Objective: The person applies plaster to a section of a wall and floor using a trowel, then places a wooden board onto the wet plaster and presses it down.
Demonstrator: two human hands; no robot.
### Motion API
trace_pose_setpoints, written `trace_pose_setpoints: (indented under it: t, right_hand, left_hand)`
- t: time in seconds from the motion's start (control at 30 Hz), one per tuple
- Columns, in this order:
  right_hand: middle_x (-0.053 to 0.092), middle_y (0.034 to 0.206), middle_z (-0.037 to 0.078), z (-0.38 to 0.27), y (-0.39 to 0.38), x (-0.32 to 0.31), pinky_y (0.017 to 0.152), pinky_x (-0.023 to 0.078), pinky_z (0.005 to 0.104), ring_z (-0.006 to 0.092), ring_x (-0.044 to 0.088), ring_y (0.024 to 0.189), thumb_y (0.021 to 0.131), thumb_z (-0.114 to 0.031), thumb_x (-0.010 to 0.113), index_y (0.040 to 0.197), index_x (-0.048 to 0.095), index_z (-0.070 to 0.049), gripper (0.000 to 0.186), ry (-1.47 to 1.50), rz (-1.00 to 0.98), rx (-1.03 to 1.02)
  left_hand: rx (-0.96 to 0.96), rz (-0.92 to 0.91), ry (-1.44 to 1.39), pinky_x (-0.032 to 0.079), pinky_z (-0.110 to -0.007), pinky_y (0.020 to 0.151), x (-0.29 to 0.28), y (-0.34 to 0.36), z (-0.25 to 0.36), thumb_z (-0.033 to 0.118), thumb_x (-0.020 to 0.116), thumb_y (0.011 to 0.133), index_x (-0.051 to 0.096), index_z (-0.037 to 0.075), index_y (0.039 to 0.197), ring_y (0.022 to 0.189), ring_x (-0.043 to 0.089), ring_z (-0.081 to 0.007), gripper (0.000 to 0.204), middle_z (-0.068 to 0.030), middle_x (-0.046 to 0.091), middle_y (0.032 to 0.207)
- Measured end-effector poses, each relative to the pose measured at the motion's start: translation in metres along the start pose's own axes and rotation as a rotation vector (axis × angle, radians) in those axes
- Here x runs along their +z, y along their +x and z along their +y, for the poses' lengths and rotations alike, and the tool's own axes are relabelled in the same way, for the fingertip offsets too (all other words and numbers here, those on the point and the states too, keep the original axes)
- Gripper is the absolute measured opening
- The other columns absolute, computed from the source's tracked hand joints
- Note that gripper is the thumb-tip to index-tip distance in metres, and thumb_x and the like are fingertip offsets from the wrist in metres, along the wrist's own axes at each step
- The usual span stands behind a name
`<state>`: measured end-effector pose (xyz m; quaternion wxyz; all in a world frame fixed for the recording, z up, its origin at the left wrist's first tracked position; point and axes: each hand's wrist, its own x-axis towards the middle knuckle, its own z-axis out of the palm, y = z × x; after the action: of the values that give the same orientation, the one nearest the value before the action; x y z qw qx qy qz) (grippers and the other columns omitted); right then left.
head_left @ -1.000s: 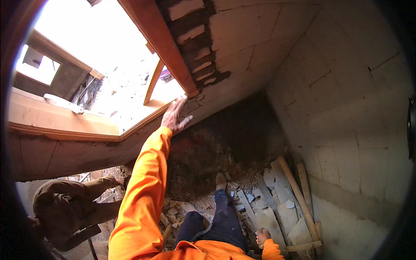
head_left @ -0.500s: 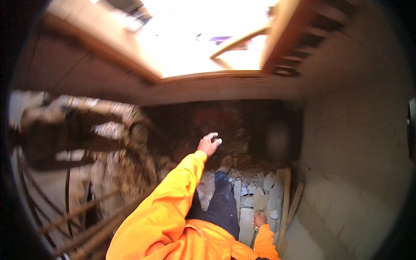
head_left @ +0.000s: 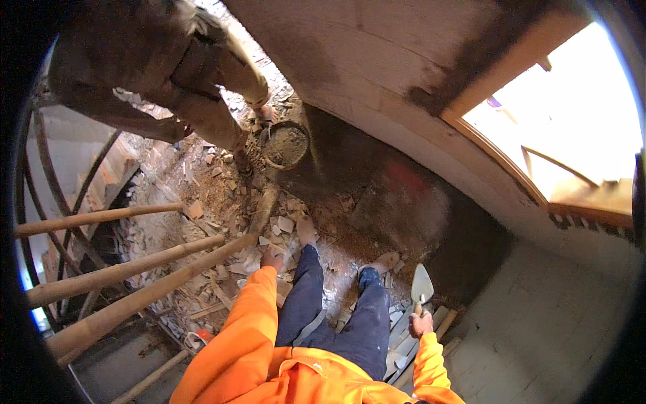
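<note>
At the lower right of the head view, the person's right hand (head_left: 421, 324) holds a trowel (head_left: 422, 285) by its short handle, the grip closed around it. The trowel's pale, leaf-shaped blade points away from the body, beyond the right knee and to the right of it. The left hand (head_left: 272, 258) hangs low beside the left leg, above broken rubble (head_left: 222, 182) and near the far end of a thick wooden pole (head_left: 145, 296). Its fingers are too small and dim to read, so how far that grip is open, or whether it has hold of anything, cannot be told.

Both arms wear orange sleeves (head_left: 232, 337), and the dark trousers (head_left: 303, 289) have pale smears on them. Two more poles run roughly alongside the thick one at the left, in front of dark curved bars. Flat boards (head_left: 404, 347) lie beside the right leg, below the trowel.

At the upper left, a co-worker (head_left: 182, 74) in brown clothing bends over, one hand just beside a round bucket (head_left: 280, 165) that holds a grey, lumpy mix. At the upper right, a wooden frame (head_left: 496, 149) surrounds a bright opening, above a pale block wall (head_left: 545, 316).
</note>
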<state>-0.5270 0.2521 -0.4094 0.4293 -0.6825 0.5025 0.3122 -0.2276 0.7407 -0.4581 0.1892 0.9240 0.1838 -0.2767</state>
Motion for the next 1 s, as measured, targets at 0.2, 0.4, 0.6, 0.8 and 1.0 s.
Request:
trace_pose_setpoints:
  t: [0.2, 0.4, 0.6, 0.8, 1.0]
  right_hand:
    - [0.059, 0.105, 0.026, -0.247, 0.037, 0.147, 0.085, 0.045, 0.044, 0.0399, 0.055, 0.102, 0.078, -0.033, 0.062, 0.118, 0.05, -0.003, 0.052, -0.455, -0.164, -0.412]
    - [0.059, 0.103, 0.023, -0.488, 0.118, 0.326, 0.072, 0.049, 0.0467, 0.0398, 0.061, 0.082, 0.086, -0.034, 0.049, 0.131, 0.041, -0.013, 0.05, -0.533, -0.161, -0.613]
    - [0.056, 0.102, 0.02, -0.583, 0.113, 0.423, 0.063, 0.051, 0.043, 0.0363, 0.062, 0.07, 0.083, -0.029, 0.051, 0.135, 0.035, -0.016, 0.057, -1.162, -0.072, -0.899]
    - [0.06, 0.093, 0.019, -0.645, 0.222, 0.474, 0.061, 0.052, 0.0413, 0.0315, 0.064, 0.07, 0.081, -0.018, 0.052, 0.132, 0.035, -0.003, 0.057, -1.473, 0.028, -0.96]
    - [0.065, 0.083, 0.015, -0.658, 0.249, 0.513, 0.06, 0.053, 0.0416, 0.0328, 0.065, 0.072, 0.078, -0.011, 0.053, 0.096, 0.054, 0.0, 0.021, -1.429, -0.01, -1.185]
  left_hand:
    - [0.102, -0.017, -0.392, 0.048, -0.037, 0.075, -0.029, 0.066, 0.007, 0.029, 0.063, 0.076, 0.062, 0.002, 0.095, 0.083, 0.062, -0.0304, 0.033, -0.0186, 0.064, 0.089]
    - [0.146, 0.025, -0.567, 0.048, -0.03, 0.075, -0.033, 0.122, 0.003, 0.021, 0.06, 0.081, 0.059, 0.0, 0.105, 0.081, 0.061, -0.0207, 0.032, -0.0124, 0.064, 0.091]
    - [-0.198, -0.083, -0.7, 0.047, -0.029, 0.079, -0.041, 0.173, -0.085, 0.019, 0.06, 0.081, 0.058, 0.0, 0.109, 0.09, 0.06, -0.0165, 0.034, -0.0103, 0.064, 0.096]
    - [-0.434, -0.071, -1.018, 0.047, -0.029, 0.081, 0.007, 0.162, -0.166, 0.009, 0.061, 0.081, 0.057, -0.002, 0.107, 0.091, 0.06, -0.0176, 0.03, -0.0118, 0.062, 0.1]
    - [-0.494, -0.033, -1.005, 0.048, -0.028, 0.08, 0.032, 0.135, -0.202, 0.008, 0.06, 0.082, 0.057, -0.004, 0.103, 0.088, 0.06, -0.0175, 0.025, -0.0128, 0.063, 0.097]
